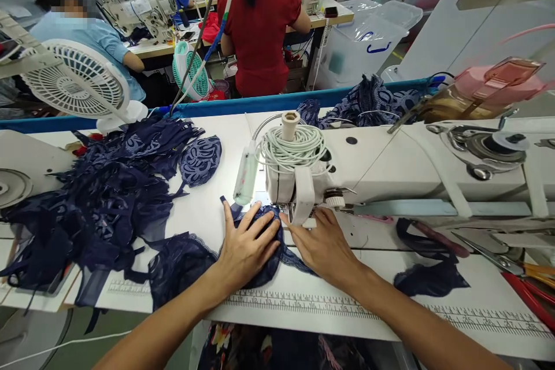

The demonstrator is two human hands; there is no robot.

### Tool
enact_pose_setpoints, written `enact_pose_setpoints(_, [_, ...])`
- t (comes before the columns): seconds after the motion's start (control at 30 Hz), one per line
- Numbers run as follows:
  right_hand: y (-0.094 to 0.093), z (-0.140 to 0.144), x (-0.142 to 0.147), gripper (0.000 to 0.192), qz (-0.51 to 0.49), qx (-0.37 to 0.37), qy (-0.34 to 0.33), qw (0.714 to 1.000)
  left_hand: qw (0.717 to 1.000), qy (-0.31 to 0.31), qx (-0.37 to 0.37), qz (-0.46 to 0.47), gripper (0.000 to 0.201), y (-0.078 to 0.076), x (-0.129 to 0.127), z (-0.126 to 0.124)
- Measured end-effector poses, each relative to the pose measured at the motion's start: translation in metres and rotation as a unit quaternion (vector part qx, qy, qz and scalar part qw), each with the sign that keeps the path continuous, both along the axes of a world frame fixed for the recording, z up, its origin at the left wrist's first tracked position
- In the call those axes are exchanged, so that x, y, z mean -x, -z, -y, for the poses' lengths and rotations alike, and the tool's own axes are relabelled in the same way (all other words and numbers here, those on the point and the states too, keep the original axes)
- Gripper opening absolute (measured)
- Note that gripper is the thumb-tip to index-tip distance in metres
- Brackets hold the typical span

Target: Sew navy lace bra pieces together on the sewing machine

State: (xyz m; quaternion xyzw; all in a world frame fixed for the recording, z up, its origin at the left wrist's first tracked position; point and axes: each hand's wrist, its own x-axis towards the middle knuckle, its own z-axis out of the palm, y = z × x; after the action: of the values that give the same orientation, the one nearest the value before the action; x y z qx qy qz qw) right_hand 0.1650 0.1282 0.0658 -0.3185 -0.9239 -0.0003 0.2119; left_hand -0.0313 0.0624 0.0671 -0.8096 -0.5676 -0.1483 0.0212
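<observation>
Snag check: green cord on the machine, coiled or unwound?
Green cord: coiled. Its loops ring the peg atop the machine.

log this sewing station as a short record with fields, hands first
left hand: spread over navy lace-trimmed fabric
right hand: beside the sewing machine, grip unclear
machine head: topped by coiled pale green cord
left side: heap of navy lace pieces
right side: scissors, navy fabric scrap
worktable: ruler scale along near edge

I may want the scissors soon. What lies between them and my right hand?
In the head view, from the right hand: white tabletop, then navy fabric and a slim pinkish item before the scissors.
</observation>
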Motion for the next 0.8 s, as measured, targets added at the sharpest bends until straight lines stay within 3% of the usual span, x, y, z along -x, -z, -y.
enact_pose_setpoints(0.23, [-0.0030, 0.0057, -0.0070, 0.021, -0.102, 0.030, 0.006, 0.994, 1.000, 0.001, -0.011, 0.003, 0.033, 0.0000, -0.0018, -0.0056])
enact_pose_setpoints(0.63, [-0.0007, 0.0052, -0.0084, 0.021, -0.119, 0.009, 0.011, 0.993, 1.000, 0.011, -0.021, 0.012, 0.034, 0.0023, -0.0004, -0.0105])
enact_pose_setpoints(0.8, [0.0002, 0.0007, -0.0109, 0.014, -0.169, 0.014, 0.035, 0.985, 1.000, 0.011, -0.011, 0.014, 0.034, 0.0011, 0.0011, -0.0118])
